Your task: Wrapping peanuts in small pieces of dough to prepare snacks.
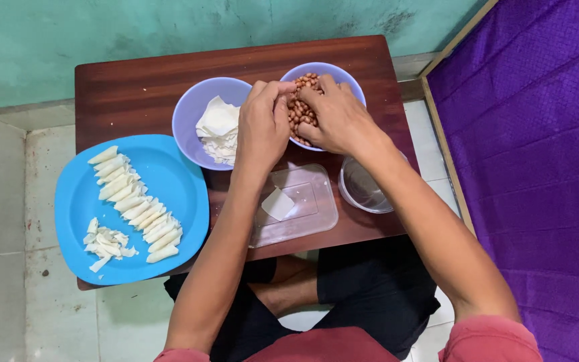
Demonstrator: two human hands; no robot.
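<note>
Both grips over wooden table

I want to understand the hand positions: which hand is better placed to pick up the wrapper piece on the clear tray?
Probably the left hand: its forearm lies directly above the wrapper piece on the clear tray, while the right hand approaches from farther right over the peanut bowl.

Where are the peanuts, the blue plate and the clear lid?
peanuts (299,110), head view, on the nuts between the two hands
blue plate (169,171), head view, on a bare part by the rolls
clear lid (313,201), head view, on its flat middle
</note>
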